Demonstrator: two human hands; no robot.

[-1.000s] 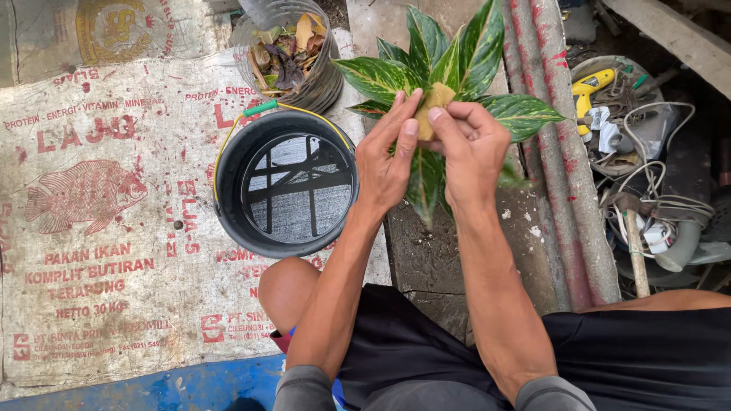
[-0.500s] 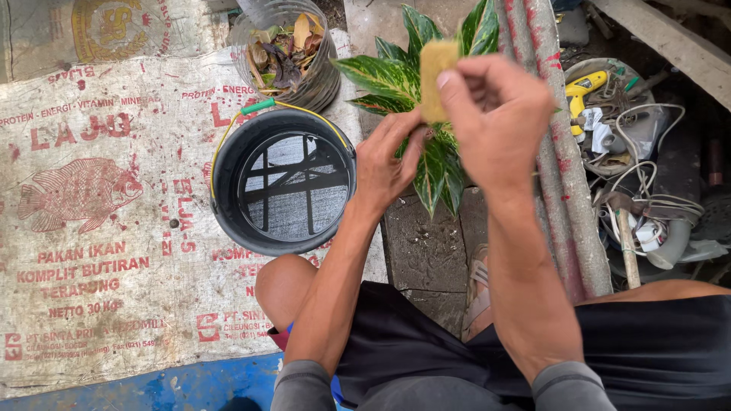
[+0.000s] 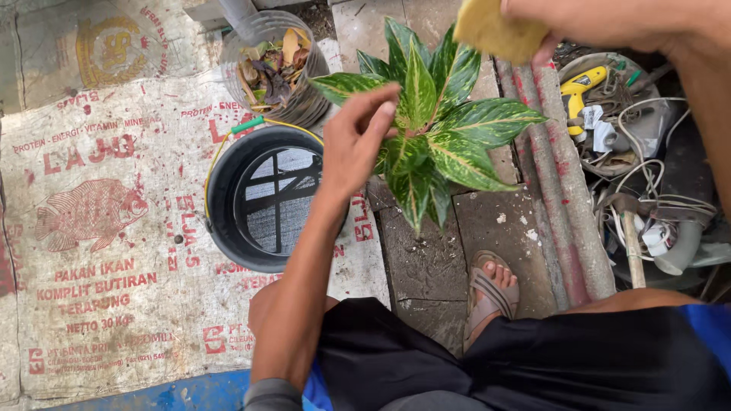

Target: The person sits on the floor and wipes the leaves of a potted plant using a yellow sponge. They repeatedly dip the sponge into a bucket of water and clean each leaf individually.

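A plant (image 3: 434, 122) with green and cream variegated leaves stands on the concrete in front of me. My left hand (image 3: 356, 137) rests on its left-side leaves, fingers loosely curled near the centre. My right hand (image 3: 609, 23) is raised close to the camera at the top right and pinches a yellowed leaf piece (image 3: 495, 29). A black bucket (image 3: 228, 183) with a wire handle stands left of the plant, showing a dark grid inside.
A clear container of dry leaves (image 3: 274, 61) stands behind the bucket. Printed white sacks (image 3: 99, 228) cover the ground at left. Reddish pipes (image 3: 556, 190) run beside the plant. A tub with a yellow tool, cables and a hammer (image 3: 632, 152) is at right. My sandalled foot (image 3: 491, 293) rests below the plant.
My right hand pulled the yellow leaf piece off the plant and lifted it up toward the camera. My left hand stayed on the leaves. The view moved closer.
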